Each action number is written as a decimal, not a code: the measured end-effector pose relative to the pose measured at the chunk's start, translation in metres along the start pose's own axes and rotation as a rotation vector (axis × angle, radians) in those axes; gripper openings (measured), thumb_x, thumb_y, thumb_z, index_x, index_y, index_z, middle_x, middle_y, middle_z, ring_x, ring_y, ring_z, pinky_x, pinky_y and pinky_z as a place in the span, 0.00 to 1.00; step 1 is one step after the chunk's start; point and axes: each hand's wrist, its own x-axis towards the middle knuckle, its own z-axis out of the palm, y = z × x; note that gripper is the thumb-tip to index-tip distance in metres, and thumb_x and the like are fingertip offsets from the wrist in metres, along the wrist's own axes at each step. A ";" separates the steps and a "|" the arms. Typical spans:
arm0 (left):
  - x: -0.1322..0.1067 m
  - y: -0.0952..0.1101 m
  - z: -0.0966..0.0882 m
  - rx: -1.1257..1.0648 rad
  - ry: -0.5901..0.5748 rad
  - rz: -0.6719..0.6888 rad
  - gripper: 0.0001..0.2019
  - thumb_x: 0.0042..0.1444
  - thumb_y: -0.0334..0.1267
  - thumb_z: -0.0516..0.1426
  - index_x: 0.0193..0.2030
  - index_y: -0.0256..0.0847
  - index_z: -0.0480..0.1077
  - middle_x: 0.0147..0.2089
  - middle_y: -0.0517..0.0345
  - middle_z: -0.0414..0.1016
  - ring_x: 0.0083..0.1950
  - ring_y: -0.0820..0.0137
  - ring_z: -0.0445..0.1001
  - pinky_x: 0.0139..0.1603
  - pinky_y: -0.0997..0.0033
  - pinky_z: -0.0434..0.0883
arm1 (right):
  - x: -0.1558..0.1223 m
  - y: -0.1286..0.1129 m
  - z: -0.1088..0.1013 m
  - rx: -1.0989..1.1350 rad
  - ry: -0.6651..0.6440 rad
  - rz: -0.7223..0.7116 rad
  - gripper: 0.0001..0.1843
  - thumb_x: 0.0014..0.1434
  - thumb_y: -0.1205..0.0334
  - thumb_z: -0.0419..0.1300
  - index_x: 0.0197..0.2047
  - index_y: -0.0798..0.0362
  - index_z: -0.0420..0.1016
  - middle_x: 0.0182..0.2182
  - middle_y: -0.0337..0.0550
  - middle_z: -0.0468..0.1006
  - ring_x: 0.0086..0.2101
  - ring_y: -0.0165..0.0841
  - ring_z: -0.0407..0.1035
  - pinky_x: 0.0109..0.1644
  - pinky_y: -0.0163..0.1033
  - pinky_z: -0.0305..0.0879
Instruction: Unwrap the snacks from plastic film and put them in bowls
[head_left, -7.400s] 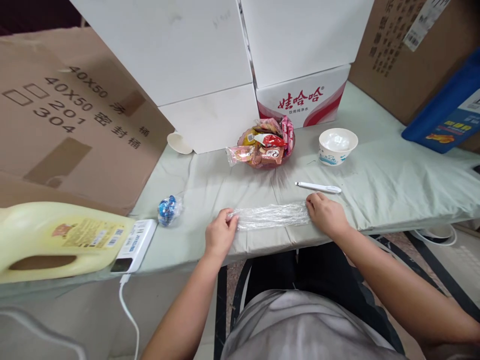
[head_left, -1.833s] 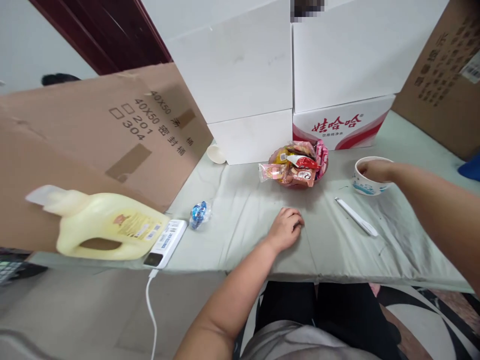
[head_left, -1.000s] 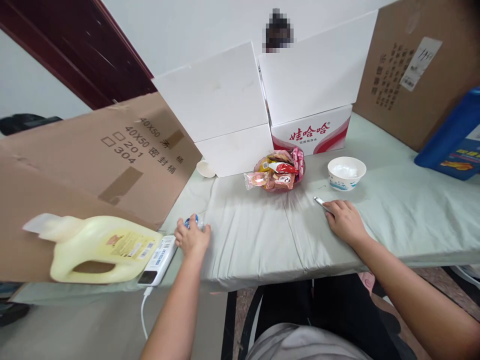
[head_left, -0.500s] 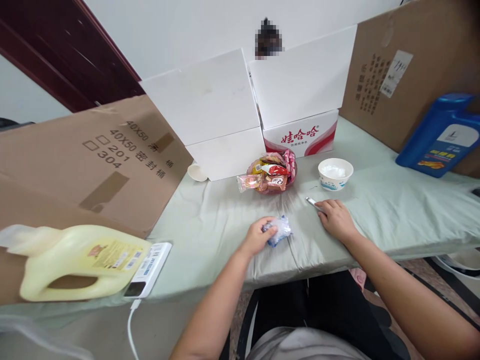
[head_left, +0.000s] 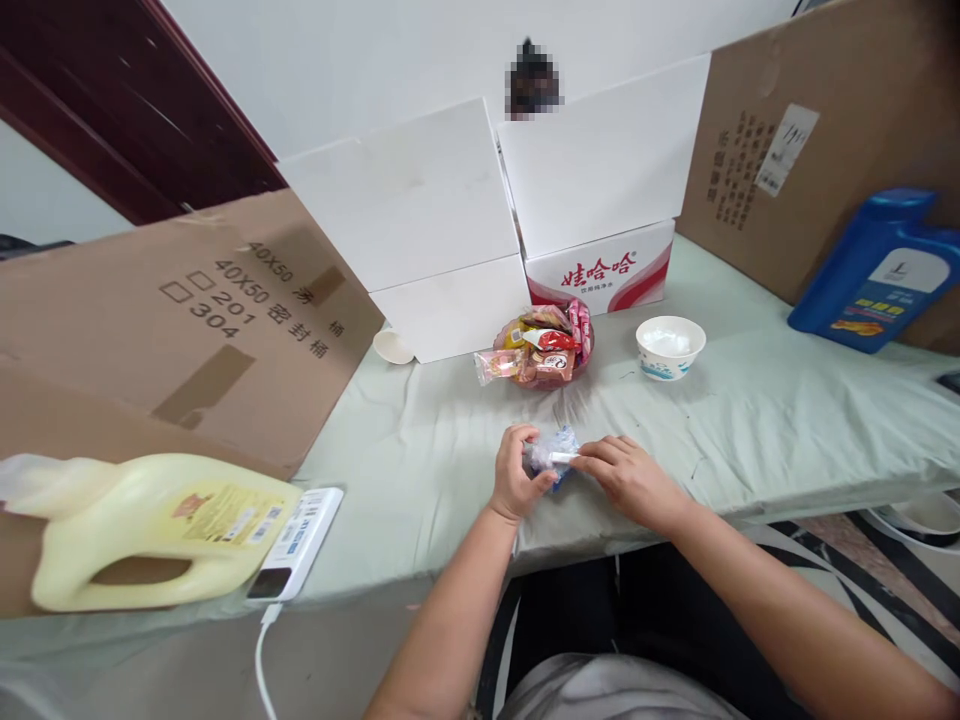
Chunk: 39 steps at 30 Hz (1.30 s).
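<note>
My left hand (head_left: 517, 475) is closed round one side of a crinkled clear-and-blue plastic packet (head_left: 546, 450) near the front of the table. From the other side comes my right hand (head_left: 630, 480), its fingers pinching a slim silvery tool (head_left: 562, 458), perhaps a nail clipper. The tool's tip lies over the packet; whether it bites into the plastic I cannot tell. Behind my hands sits a pink basket (head_left: 587, 365) heaped with wrapped snacks (head_left: 551, 345). To its right stands a white paper bowl (head_left: 671, 362) with clear crumpled plastic inside.
White boxes (head_left: 435, 230) wall off the back, and brown cartons (head_left: 247, 330) flank both sides. A yellow jug (head_left: 165, 520) and a cabled white power bank (head_left: 300, 540) lie at left. A blue bottle (head_left: 877, 270) leans at right. A pale cup (head_left: 394, 346) rests behind.
My right hand has moved left with the silvery tool, from beside the bowl to the packet. My left hand has shifted its grip slightly and keeps hold of the packet.
</note>
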 end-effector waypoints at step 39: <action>0.002 0.006 -0.001 0.529 0.092 0.026 0.06 0.58 0.40 0.58 0.41 0.44 0.74 0.38 0.52 0.77 0.48 0.56 0.70 0.54 0.51 0.60 | 0.014 -0.001 0.032 0.101 0.631 0.411 0.25 0.66 0.59 0.48 0.65 0.51 0.54 0.56 0.57 0.66 0.58 0.47 0.60 0.60 0.59 0.59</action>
